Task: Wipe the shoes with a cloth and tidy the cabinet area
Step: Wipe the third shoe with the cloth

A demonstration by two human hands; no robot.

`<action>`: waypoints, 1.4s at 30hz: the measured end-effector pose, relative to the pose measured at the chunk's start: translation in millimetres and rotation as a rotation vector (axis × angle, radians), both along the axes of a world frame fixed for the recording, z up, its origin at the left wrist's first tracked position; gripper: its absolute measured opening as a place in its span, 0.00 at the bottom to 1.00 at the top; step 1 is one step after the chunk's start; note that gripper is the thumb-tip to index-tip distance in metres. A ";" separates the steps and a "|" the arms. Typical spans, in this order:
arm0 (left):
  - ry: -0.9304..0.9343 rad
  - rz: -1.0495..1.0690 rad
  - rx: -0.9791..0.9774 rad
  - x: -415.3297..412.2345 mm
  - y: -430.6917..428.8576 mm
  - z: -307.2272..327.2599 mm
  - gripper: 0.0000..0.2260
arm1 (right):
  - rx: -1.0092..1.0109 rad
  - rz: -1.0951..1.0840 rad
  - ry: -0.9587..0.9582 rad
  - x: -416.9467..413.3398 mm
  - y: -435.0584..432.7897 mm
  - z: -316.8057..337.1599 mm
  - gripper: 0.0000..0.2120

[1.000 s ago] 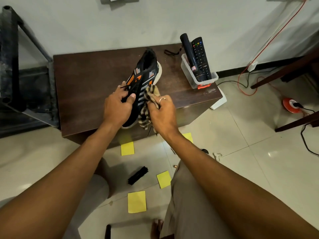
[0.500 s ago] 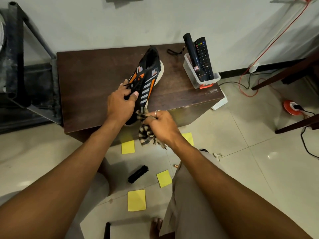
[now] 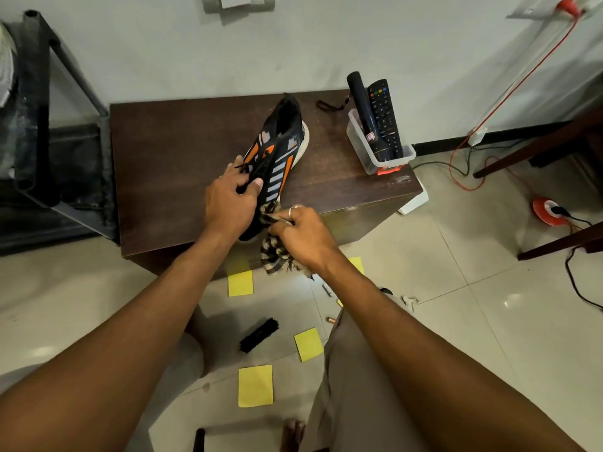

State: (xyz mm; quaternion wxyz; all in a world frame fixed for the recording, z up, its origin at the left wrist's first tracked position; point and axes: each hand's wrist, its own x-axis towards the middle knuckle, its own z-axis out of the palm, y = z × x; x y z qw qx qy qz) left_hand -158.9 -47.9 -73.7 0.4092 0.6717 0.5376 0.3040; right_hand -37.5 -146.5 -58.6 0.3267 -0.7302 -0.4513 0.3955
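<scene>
Gripping black-orange mesh sneaker, frame centre, with left hand; pinching striped fabric cloth in right hand. Likely risk: shoving sneaker off dark wooden counter edge.

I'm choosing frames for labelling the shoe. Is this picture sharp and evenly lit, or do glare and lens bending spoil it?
Head view: shoe, cloth, left hand and right hand are sharp, without motion blur. Head view: light is soft, the cabinet top dark yet readable; small glare spots on the floor tiles. Head view: wide-angle bending stretches the forearms.
</scene>
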 end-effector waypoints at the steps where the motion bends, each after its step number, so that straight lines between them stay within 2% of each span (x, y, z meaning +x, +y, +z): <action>1: 0.008 -0.007 0.003 -0.5 0.0 -0.5 0.13 | 0.056 -0.076 -0.022 3.0 2.8 0.3 0.07; 3: 0.036 -0.020 0.017 -0.2 0.6 -2.2 0.13 | 0.200 -0.247 -0.099 7.3 12.7 -1.7 0.10; 5: 0.054 -0.032 0.028 -0.5 2.3 -4.6 0.13 | 0.272 -0.273 -0.116 3.7 26.5 -3.0 0.11; 7: 0.070 -0.041 0.039 0.0 4.3 -6.7 0.13 | 0.199 -0.226 -0.128 -2.3 38.4 -6.2 0.10; 12: 0.115 -0.023 0.034 2.6 6.1 -6.7 0.12 | 0.009 0.012 -0.310 1.5 27.9 -2.6 0.12; 16: 0.094 -0.031 0.032 1.5 5.6 -6.6 0.12 | -0.057 0.150 -0.145 15.3 16.9 16.6 0.09; 17: 0.089 -0.038 0.031 1.7 5.5 -6.3 0.12 | -0.030 0.100 -0.124 19.9 17.1 21.2 0.08; 20: 0.089 -0.046 0.032 1.4 4.8 -6.8 0.13 | 0.182 -0.241 -0.173 25.4 22.1 23.4 0.06; 21: 0.091 -0.043 0.028 1.0 5.2 -7.0 0.13 | 0.230 -0.270 -0.195 21.5 26.3 20.7 0.07; 25: 0.108 -0.040 0.030 2.6 4.9 -6.2 0.13 | 0.088 -0.113 -0.233 7.1 37.7 3.0 0.15; 29: 0.104 -0.030 0.037 2.7 4.2 -5.5 0.13 | 0.000 0.096 -0.184 12.5 27.5 13.0 0.08; 33: 0.082 -0.035 0.017 1.3 2.7 -3.0 0.14 | -0.169 0.243 -0.144 28.4 32.9 45.7 0.10; 35: 0.089 -0.041 0.019 1.3 2.8 -3.4 0.14 | -0.069 0.137 -0.200 35.1 38.6 53.2 0.09; 38: 0.099 -0.041 0.013 0.9 3.6 -3.4 0.14 | 0.129 -0.168 -0.276 29.1 42.7 37.3 0.11; 42: 0.123 -0.041 0.021 3.7 4.1 -3.2 0.13 | 0.029 -0.148 -0.250 1.4 32.3 8.9 0.15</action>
